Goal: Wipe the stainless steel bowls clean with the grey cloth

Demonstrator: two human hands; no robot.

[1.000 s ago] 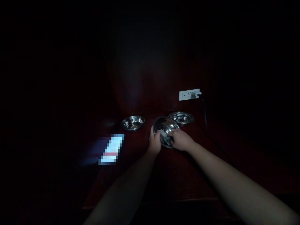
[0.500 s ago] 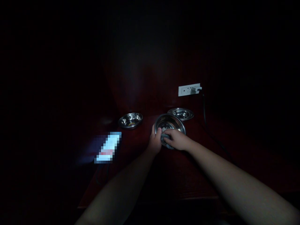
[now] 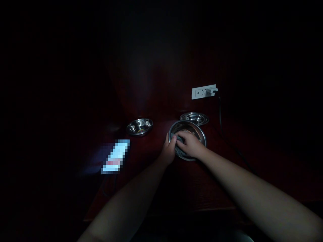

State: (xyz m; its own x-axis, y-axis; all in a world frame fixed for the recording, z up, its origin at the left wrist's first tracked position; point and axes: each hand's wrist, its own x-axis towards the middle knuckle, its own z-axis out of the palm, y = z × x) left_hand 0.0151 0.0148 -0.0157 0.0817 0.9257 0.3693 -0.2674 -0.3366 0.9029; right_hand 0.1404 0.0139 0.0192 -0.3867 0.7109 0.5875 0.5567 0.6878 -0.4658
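My left hand fingers clamped on bowl rim; bowl, tipped up second ago, now flatter on worktop. Right hand fingers closed on cloth, deeper inside.

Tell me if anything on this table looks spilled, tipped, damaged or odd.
Nothing stands out. The left hand grips the middle bowl at its rim while the right hand presses a grey cloth inside it; both other bowls sit upright, with no spill seen. The dark hides much of the table.
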